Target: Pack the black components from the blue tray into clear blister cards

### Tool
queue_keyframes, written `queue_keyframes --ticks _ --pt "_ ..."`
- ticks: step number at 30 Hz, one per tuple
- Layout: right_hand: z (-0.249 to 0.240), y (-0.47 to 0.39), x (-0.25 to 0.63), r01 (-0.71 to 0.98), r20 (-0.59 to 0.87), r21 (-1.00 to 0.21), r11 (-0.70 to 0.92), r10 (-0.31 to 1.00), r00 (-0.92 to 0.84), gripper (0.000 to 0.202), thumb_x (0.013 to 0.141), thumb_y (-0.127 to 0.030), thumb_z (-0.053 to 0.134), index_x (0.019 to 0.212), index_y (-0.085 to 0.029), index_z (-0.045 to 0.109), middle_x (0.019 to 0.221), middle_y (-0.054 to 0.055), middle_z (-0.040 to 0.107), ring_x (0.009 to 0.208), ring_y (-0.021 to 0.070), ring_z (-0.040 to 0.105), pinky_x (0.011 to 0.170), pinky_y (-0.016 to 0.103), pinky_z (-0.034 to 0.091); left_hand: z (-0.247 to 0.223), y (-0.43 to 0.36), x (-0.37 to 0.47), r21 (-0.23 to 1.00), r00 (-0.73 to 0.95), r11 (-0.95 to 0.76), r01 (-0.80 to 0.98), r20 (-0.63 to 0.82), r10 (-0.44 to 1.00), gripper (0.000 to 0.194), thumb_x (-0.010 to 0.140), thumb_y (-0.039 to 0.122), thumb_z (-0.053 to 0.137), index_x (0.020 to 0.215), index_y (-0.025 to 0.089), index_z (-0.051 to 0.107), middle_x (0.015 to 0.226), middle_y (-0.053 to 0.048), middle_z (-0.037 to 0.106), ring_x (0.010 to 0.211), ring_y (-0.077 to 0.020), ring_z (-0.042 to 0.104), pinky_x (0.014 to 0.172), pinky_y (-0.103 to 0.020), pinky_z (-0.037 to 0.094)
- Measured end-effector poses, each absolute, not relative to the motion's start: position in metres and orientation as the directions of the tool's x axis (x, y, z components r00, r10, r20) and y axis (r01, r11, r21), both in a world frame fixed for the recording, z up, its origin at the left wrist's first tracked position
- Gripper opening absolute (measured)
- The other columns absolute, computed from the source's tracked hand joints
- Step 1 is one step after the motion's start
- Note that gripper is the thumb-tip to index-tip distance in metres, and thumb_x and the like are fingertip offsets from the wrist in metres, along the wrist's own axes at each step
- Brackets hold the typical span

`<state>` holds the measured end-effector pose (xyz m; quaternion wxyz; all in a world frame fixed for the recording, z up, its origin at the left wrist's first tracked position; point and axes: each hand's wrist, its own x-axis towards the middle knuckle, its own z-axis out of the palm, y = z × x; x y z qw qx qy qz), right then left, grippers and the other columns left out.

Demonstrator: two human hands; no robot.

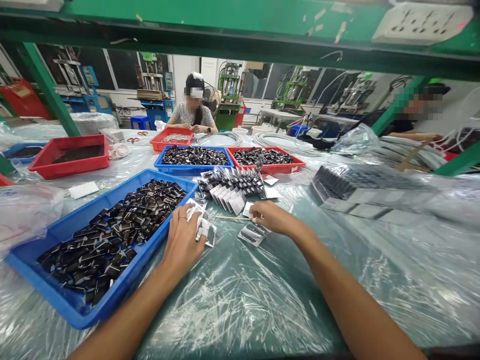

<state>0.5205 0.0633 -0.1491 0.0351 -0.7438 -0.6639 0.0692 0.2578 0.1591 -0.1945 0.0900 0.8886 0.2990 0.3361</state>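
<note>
My left hand (pixel 183 235) is bent around a few small clear packets with white cards (pixel 204 230), beside the blue tray's edge. My right hand (pixel 273 218) has its fingers pinched at the end of a thin tan band (pixel 229 218), which runs taut toward the left hand. A white card shows at the right fingertips. Just below them a clear packet with a dark piece inside (pixel 253 233) lies on the table. Behind both hands stands a row of similar packets (pixel 230 192).
A large blue tray (pixel 150 257) of black parts is on the left. Beyond are a smaller blue tray (pixel 159 166) and a red tray (pixel 296 166). Wrapped stacks (pixel 352 192) lie right. A green beam (pixel 225 25) crosses overhead. Co-workers sit across and at right.
</note>
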Motion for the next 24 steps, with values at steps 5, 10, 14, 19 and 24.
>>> queue_keyframes --ticks 5,10,14,19,24 --pt "-0.148 0.064 0.517 0.994 -0.079 -0.056 -0.094 0.993 0.089 0.012 0.077 -0.007 0.053 0.082 -0.017 0.059 0.082 0.007 0.062 0.071 0.0178 0.054 0.057 0.026 0.030 -0.181 0.161 0.252 0.343 0.664 -0.855 0.388 0.539 0.518 0.018 0.079 0.019 0.054 0.097 0.020 0.060 0.108 -0.011 0.059 0.102 -0.0299 0.054 0.086 -0.042 0.044" --pt "-0.147 0.058 0.534 0.979 0.165 -0.115 -0.169 0.968 0.187 0.012 0.081 -0.014 0.048 0.085 -0.015 0.060 0.087 0.009 0.061 0.078 0.0203 0.056 0.066 0.027 0.036 -0.175 0.158 0.248 0.335 0.847 -0.894 0.296 0.340 0.408 0.015 0.082 0.020 0.053 0.067 0.021 0.053 0.065 -0.002 0.056 0.060 -0.0178 0.052 0.058 -0.032 0.033" --pt "-0.166 0.071 0.543 0.927 0.107 -0.187 -0.325 0.931 0.348 0.037 0.079 -0.033 0.060 0.110 -0.013 0.062 0.112 0.015 0.063 0.097 0.0278 0.059 0.078 0.030 0.042 -0.176 0.152 0.250 0.337 0.916 -0.903 0.268 0.202 0.347 0.011 0.087 0.025 0.048 0.084 0.020 0.058 0.084 -0.005 0.061 0.079 -0.0218 0.058 0.069 -0.034 0.040" --pt "-0.174 0.073 0.553 0.901 0.038 -0.189 -0.391 0.914 0.405 0.064 0.073 -0.042 0.066 0.129 -0.012 0.055 0.116 0.017 0.064 0.106 0.0343 0.058 0.080 0.034 0.044 -0.178 0.149 0.250 0.402 0.923 -0.888 0.222 0.208 0.325 0.013 0.089 0.026 0.048 0.096 0.020 0.056 0.101 -0.007 0.059 0.095 -0.0232 0.056 0.084 -0.038 0.043" --pt "-0.133 0.042 0.542 0.874 0.033 -0.302 -0.380 0.913 0.408 0.053 0.075 -0.043 0.063 0.119 -0.013 0.063 0.110 0.013 0.068 0.095 0.0311 0.062 0.078 0.034 0.045 -0.173 0.151 0.249 0.433 0.875 -0.875 0.214 0.314 0.369 0.011 0.090 0.024 0.044 0.091 0.020 0.055 0.094 -0.005 0.060 0.089 -0.0209 0.056 0.080 -0.036 0.043"
